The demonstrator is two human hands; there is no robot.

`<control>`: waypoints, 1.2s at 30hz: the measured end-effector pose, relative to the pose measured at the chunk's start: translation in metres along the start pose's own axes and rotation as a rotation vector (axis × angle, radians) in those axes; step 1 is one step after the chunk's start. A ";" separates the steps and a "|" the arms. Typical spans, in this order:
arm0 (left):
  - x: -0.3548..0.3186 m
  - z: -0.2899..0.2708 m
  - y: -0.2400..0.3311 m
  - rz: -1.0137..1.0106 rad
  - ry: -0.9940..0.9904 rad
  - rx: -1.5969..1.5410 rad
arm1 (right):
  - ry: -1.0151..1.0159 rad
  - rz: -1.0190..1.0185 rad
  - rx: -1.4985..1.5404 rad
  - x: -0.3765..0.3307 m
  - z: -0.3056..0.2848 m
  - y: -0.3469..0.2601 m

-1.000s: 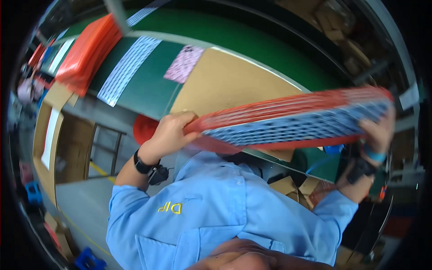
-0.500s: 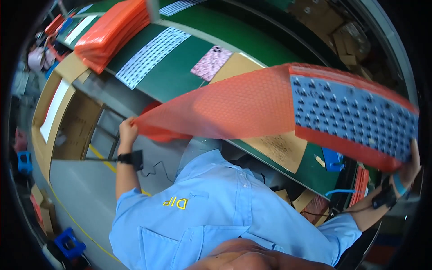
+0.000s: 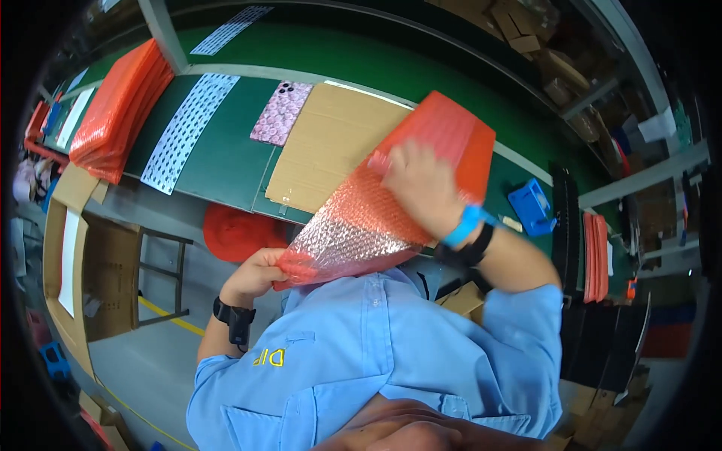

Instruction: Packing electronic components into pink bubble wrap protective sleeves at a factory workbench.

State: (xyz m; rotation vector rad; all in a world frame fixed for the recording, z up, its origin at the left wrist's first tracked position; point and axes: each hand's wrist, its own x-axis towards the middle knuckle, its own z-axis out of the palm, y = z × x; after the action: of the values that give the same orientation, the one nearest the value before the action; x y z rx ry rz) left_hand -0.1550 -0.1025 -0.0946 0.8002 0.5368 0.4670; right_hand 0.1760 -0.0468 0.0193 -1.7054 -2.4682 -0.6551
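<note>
The red bubble wrap [image 3: 357, 222] lay slantwise in front of the blue shirt [image 3: 338, 323], its long axis running from the lower left, near the body, to the upper right, above the worktop [image 3: 226, 158]. The left hand [image 3: 257, 273] was at the near end, its fingers pinching the lower-left corner. The right hand [image 3: 423, 183] lay farther along the same axis, over the upper face; its fingers were bent and blurred, and whether they pinched the wrap or only pressed on it could not be told. From the right fingers, the far end extended up and to the right, and the pinched corner lay down and to the left; the right hand was the nearer to the far end. That end overlapped a cardboard sheet [image 3: 331, 139] in view; contact was indeterminable.
</note>
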 end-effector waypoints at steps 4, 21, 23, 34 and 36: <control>-0.009 0.015 0.001 -0.011 0.103 -0.012 | 0.013 -0.003 0.220 -0.013 0.022 -0.013; -0.032 -0.011 0.097 0.012 0.086 0.923 | 0.084 -0.059 0.516 0.007 0.040 -0.005; -0.015 -0.026 0.141 0.140 0.338 0.964 | 0.086 -0.049 0.552 0.006 0.040 -0.006; 0.202 -0.235 0.335 0.073 1.296 1.691 | 0.091 0.000 0.633 0.000 0.037 -0.003; 0.224 -0.253 0.333 0.033 1.376 1.666 | 0.101 0.028 0.637 0.002 0.037 -0.001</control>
State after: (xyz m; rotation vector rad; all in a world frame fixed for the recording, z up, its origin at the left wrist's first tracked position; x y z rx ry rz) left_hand -0.1992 0.3667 -0.0450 2.0213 2.3570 0.4923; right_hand 0.1813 -0.0307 -0.0140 -1.4042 -2.2295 0.0604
